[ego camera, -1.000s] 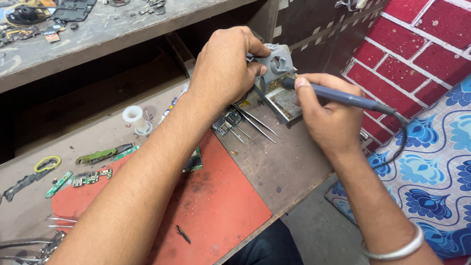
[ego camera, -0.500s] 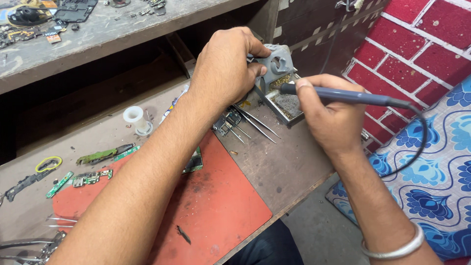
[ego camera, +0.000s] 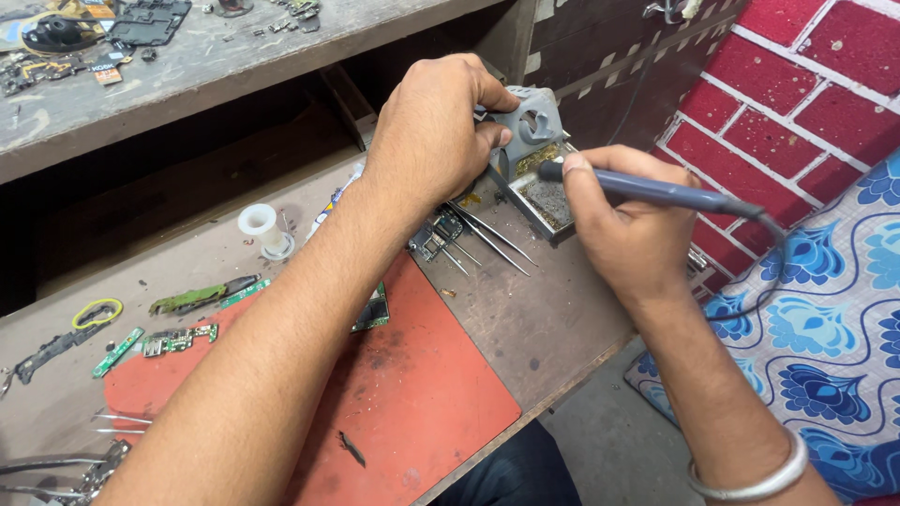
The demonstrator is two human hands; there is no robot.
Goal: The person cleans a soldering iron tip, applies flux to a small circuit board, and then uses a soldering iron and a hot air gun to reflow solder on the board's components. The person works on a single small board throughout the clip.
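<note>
My left hand point(ego camera: 433, 131) was curled over the grey soldering stand point(ego camera: 531, 126) at the far right edge of the surface point(ego camera: 525, 323), fingers pressed on its top. My right hand point(ego camera: 626, 234) was pinching the blue-grey soldering iron point(ego camera: 656, 192), its tip down at the stand's tray. Tweezers point(ego camera: 492, 236) lay just beside the stand. An orange mat point(ego camera: 412, 394) covered the near part, with green circuit boards point(ego camera: 173, 339) and a white solder spool point(ego camera: 258, 225) to the left.
</note>
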